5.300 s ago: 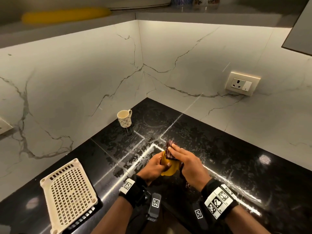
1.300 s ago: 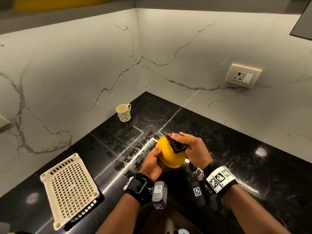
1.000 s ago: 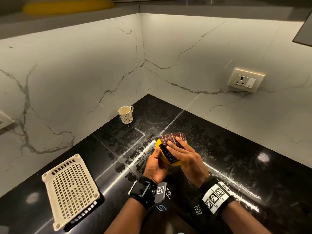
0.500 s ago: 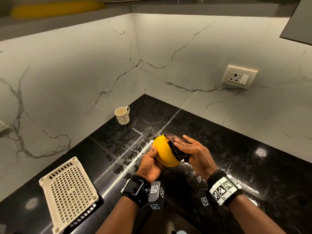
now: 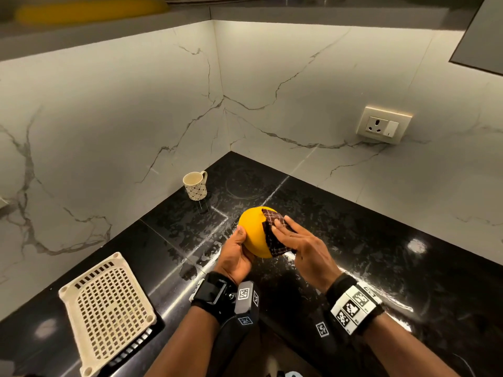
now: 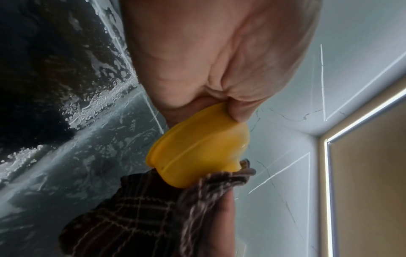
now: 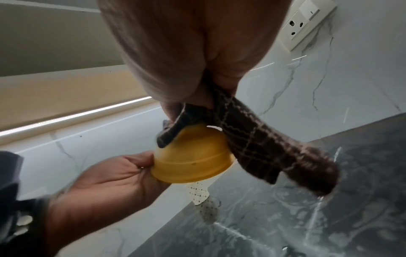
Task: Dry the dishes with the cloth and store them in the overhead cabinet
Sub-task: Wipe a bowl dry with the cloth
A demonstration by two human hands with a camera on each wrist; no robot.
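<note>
My left hand [image 5: 237, 247] grips a yellow bowl [image 5: 253, 231] by its rim above the black counter, the bowl's rounded outside facing up. My right hand [image 5: 295, 236] holds a dark checked cloth [image 5: 272, 235] and lays its fingers flat over it against the bowl's right side. In the left wrist view the bowl [image 6: 197, 153] sits between my left hand [image 6: 219, 107] and the cloth [image 6: 136, 217]. In the right wrist view the cloth [image 7: 263, 147] comes out between thumb and fingers of my right hand [image 7: 193, 97] and drapes over the bowl [image 7: 191, 160]. A patterned mug [image 5: 195, 185] stands near the left wall.
A cream dish rack [image 5: 109, 308] lies at the counter's front left. The wet black counter [image 5: 367, 240] runs into a marble corner. A wall socket [image 5: 383, 125] is at the right. Overhead, a shelf holds a yellow dish [image 5: 89, 10]; a cabinet door [image 5: 479, 31] hangs at top right.
The bowl has turned in my left hand so that its outside faces up. The cloth has slid from the rim and the inside to the outer right side.
</note>
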